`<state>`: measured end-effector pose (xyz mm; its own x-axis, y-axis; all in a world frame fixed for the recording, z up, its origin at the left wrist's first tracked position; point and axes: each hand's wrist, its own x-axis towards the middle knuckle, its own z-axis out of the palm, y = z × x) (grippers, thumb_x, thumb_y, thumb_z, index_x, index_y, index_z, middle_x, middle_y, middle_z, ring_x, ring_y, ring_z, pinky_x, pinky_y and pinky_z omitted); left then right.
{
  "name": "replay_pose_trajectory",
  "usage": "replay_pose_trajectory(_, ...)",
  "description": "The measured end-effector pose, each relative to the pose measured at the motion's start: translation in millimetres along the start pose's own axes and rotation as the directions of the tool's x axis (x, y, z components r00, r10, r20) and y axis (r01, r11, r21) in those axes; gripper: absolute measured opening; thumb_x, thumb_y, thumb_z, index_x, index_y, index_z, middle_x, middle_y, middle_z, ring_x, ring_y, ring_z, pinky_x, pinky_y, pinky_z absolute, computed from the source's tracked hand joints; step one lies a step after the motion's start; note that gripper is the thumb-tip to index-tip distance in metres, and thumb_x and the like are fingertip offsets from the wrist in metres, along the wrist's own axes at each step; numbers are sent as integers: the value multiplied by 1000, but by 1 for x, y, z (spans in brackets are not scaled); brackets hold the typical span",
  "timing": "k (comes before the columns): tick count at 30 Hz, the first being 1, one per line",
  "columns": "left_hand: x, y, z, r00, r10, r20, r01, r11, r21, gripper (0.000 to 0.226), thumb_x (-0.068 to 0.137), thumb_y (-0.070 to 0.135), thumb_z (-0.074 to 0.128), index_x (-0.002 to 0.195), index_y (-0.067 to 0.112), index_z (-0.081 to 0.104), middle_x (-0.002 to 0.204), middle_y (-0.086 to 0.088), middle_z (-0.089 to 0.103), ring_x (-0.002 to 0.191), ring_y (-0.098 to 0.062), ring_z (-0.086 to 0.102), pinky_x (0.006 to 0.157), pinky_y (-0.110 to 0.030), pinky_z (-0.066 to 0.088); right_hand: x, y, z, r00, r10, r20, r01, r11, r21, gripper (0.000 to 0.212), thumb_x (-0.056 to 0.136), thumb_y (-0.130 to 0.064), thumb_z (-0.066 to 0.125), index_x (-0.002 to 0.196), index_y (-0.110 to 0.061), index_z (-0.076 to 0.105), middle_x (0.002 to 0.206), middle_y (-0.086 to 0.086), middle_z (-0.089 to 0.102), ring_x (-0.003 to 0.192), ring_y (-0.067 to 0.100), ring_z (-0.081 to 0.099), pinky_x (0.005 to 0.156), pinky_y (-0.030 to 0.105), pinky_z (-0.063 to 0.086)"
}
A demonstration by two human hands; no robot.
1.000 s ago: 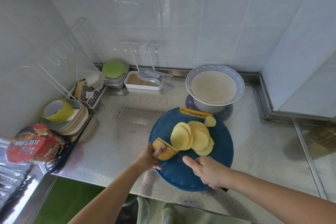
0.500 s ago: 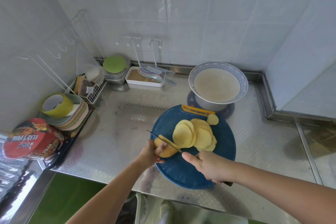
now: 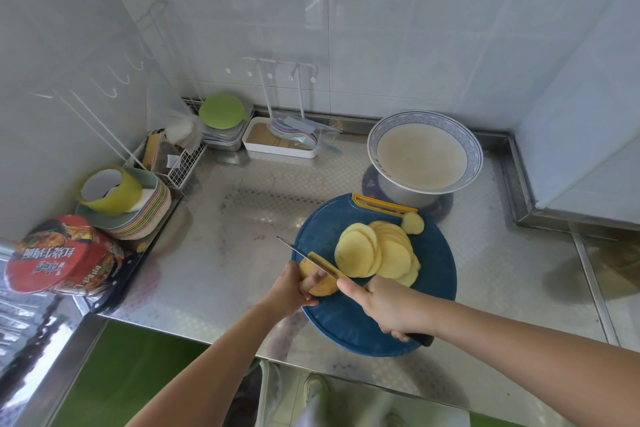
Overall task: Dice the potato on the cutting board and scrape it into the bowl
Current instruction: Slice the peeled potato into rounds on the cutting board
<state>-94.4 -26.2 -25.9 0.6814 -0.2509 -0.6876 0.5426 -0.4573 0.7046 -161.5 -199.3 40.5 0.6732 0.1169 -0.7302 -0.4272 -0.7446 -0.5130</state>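
Nearest, the right hand (image 3: pixel 391 308) was wrapped round the black handle of a knife (image 3: pixel 304 255), with its forefinger reaching forward toward the blade, probably to steady the cut. Just beside it, the left hand (image 3: pixel 291 288) gripped the uncut end of the potato (image 3: pixel 323 282) with curled fingers. It pressed the potato onto the near-left edge of the cutting board (image 3: pixel 433 270), likely so that it would not roll, while the blade lay across its top. Beyond the blade, the slices (image 3: pixel 377 253) leaned in an overlapped fan at the board's middle, apparently kept together for cutting into cubes. One small end piece (image 3: pixel 412 222) sat apart by the yellow handle (image 3: pixel 382 206). Past the board, the bowl (image 3: pixel 474 152) stood on the table (image 3: pixel 242 218), close enough for scraping. Nothing had been diced yet.
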Motion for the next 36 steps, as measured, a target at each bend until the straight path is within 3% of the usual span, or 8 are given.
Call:
replay_pose_trajectory(3, 2, -5, -1, 996, 45, -81, -45, 999, 2, 26, 94, 2, 55, 109, 10, 35, 110, -4, 47, 96, -18, 50, 68, -32, 56, 7, -7, -1, 1000, 3, 2, -3, 999, 36, 71, 91, -76, 19, 61, -13, 34, 44, 4, 42, 31, 13, 39, 47, 26, 42)
replay_pose_trajectory(5, 3, -5, -1, 991, 80, -105, -71, 993, 91, 24, 93, 11, 59, 102, 14, 37, 99, 5, 60, 93, -18, 50, 69, -19, 52, 8, -7, -2, 1000, 5, 9, -6, 997, 76, 70, 92, -76, 20, 61, -14, 33, 43, 3, 39, 32, 14, 38, 47, 26, 41)
replay_pose_trajectory(7, 1, -4, -4, 994, 87, -63, -65, 952, 300, 41, 86, 4, 68, 100, 16, 32, 91, 14, 55, 95, -14, 41, 67, -12, 43, 5, -6, -1, 1000, 2, 13, -3, 994, 111, 69, 92, -76, 22, 61, -15, 32, 42, 2, 37, 31, 14, 36, 46, 26, 40)
replay_pose_trajectory(10, 3, -7, -7, 995, 95, -42, -67, 896, 439, 55, 78, 1, 74, 107, 13, 29, 102, 0, 47, 93, -13, 46, 75, -19, 47, 0, -2, 5, 1000, 4, 1, -4, 990, 142, 69, 92, -75, 24, 60, -15, 32, 40, 1, 37, 30, 13, 35, 44, 25, 38)
replay_pose_trajectory(16, 0, 1, -4, 998, 68, 0, -65, 955, 290, 40, 86, -9, 61, 100, 15, 32, 89, 5, 38, 71, -6, 40, 51, -11, 48, -16, 23, 8, 998, 56, 11, -57, 981, 184, 67, 91, -75, 27, 59, -16, 25, 37, -4, 29, 27, 12, 28, 40, 24, 33)
replay_pose_trajectory(23, -1, 1, -5, 998, 64, -3, -58, 914, 403, 58, 79, -4, 72, 111, 13, 27, 113, 1, 38, 92, -9, 44, 72, -18, 51, -12, 32, 11, 998, 52, 24, -55, 984, 168, 68, 88, -79, 23, 60, -18, 28, 38, -6, 31, 31, 12, 32, 41, 24, 36)
replay_pose_trajectory(28, 2, -1, -5, 996, 87, 21, -87, 882, 463, 64, 77, 5, 77, 114, 16, 25, 115, 6, 37, 106, -12, 38, 83, -18, 32, -2, 32, 20, 999, 39, 10, -40, 986, 162, 69, 84, -82, 20, 62, -18, 29, 39, -6, 31, 31, 11, 33, 42, 24, 36)
replay_pose_trajectory(36, -6, 4, 0, 984, 164, -65, -150, 972, 181, 30, 93, 12, 59, 109, 11, 34, 92, -1, 49, 73, -7, 53, 52, -13, 50, 19, 23, 23, 1000, 23, -10, -20, 973, 231, 67, 90, -77, 24, 61, -17, 26, 33, -8, 27, 28, 11, 29, 41, 24, 32)
